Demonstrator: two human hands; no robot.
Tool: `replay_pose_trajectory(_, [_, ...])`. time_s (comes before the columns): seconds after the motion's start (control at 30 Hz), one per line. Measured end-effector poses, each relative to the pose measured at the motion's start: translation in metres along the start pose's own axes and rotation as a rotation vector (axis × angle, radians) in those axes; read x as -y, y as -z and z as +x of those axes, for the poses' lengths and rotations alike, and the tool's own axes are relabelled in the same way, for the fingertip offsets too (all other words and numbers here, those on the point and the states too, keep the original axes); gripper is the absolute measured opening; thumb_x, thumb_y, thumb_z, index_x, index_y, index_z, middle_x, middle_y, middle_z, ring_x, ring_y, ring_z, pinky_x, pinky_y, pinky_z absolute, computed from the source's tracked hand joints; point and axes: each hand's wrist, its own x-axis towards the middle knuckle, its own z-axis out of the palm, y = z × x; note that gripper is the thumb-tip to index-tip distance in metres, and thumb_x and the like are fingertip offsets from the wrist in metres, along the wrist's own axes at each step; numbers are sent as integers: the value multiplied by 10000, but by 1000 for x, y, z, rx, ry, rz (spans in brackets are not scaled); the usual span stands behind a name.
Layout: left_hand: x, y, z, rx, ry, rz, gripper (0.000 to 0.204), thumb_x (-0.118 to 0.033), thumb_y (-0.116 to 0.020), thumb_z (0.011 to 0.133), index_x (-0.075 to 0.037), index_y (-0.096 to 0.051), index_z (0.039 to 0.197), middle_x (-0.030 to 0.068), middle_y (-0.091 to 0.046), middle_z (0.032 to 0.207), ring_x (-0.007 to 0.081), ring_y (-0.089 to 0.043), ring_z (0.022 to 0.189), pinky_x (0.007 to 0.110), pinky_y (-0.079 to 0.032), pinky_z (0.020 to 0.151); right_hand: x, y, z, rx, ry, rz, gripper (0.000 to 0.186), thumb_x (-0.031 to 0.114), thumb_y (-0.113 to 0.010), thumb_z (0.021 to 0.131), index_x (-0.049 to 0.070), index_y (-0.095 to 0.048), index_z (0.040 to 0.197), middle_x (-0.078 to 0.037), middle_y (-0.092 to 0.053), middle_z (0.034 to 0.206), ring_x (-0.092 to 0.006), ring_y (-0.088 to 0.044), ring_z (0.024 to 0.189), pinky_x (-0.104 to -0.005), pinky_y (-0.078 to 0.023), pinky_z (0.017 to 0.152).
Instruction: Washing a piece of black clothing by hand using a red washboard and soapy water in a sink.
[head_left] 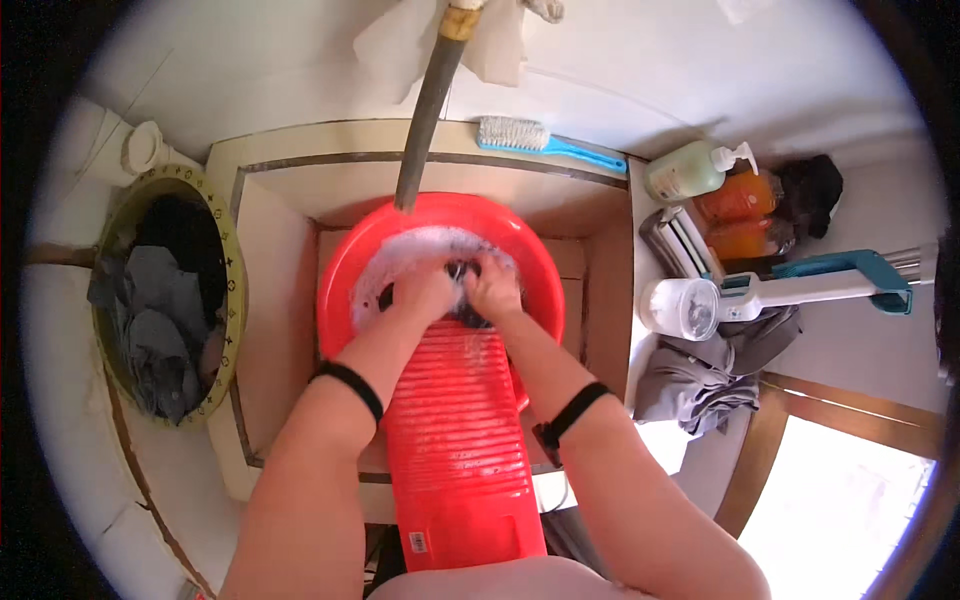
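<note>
A red plastic basin point(540, 300) with white suds stands inside a tiled sink point(270, 320). A red ridged washboard point(450, 420) leans from the basin toward my body. My left hand point(435, 287) and my right hand point(492, 295) are close together in the foam at the board's top end, both closed on a dark wet cloth point(465, 272). My left fingers are partly hidden by suds and cloth. Part of the cloth lies in the soapy water.
A grey pipe point(428, 110) hangs over the basin. A blue brush point(560, 147) lies on the back ledge. Left stands a laundry basket point(230, 300) of dark clothes; right, a pump bottle point(690, 172), orange bottles point(740, 200), a white tub point(678, 305) and grey cloth point(690, 380).
</note>
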Motion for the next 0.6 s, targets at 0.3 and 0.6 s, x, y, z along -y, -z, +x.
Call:
replay_pose_trajectory(0.3, [84, 54, 21, 361, -149, 181, 727, -375, -770, 687, -57, -516, 1290, 223, -570, 1228, 362, -534, 1175, 432, -404, 1025, -14, -11, -51, 282, -491, 818, 662, 293, -636, 874, 60, -343, 1420, -266, -541, 1251, -391, -515, 1186, -473, -407, 1009])
replay_pose_trajectory(0.6, [74, -32, 78, 302, 235, 328, 393, -363, -600, 849, -38, -688, 1052, 195, -670, 1075, 339, -647, 1020, 446, -506, 882, -61, -96, -8, 574, -869, 880, 442, 227, -665, 809, -33, -592, 1159, -200, -644, 1123, -351, -653, 950, -469, -534, 797])
